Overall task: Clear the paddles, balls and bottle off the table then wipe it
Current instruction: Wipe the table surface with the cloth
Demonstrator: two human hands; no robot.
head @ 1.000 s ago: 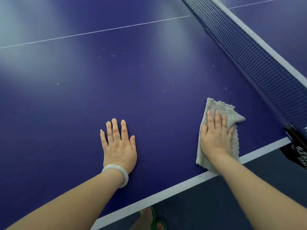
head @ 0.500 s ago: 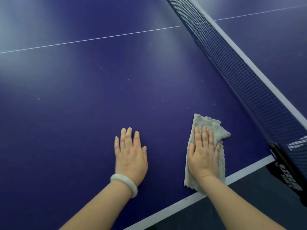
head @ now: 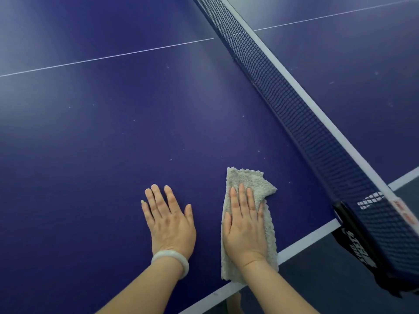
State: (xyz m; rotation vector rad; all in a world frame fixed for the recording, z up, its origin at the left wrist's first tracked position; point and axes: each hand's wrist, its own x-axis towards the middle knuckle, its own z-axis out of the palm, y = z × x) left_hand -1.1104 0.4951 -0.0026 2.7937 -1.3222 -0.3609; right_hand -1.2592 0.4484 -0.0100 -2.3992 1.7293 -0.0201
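Grey cloth [head: 260,184], soft, light, likely bunching unless pressed mid-fold: it is lying on the bench [head: 113,132] near the net [head: 317,123], the right hand [head: 246,227] pressing it flat-fingered, the left hand [head: 170,220] resting open farther from the net.

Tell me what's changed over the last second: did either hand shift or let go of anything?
The left hand slid along the table toward the cloth, narrowing the gap between the hands. The right hand and cloth barely shifted relative to the net. Nothing was taken hold of or let go. Unchanged: both hands lie flat, the right pressing the cloth at the table's near edge.
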